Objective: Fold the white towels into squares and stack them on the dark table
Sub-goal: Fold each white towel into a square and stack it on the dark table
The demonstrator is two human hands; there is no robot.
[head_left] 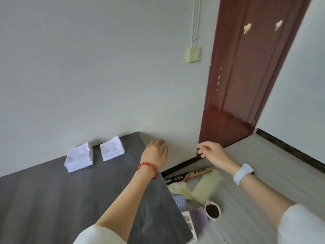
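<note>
Two stacks of folded white towels sit at the far side of the dark table [52, 199], against the wall: a taller left stack [79, 157] and a lower right stack [112, 148]. My left hand [155, 152], with a red bead bracelet on the wrist, hovers over the table's far right corner, fingers relaxed and empty. My right hand [212, 151], with a pale blue watch on the wrist, is raised beyond the table's right edge above the floor. Its fingers are loosely curled and hold nothing.
To the right of the table, on the floor, lie a long cardboard box [191, 174], pale yellow bags [205, 186], a cup with dark contents [212, 210] and other small items. A dark red door [246, 76] stands behind, with a wall switch [193, 54] beside it.
</note>
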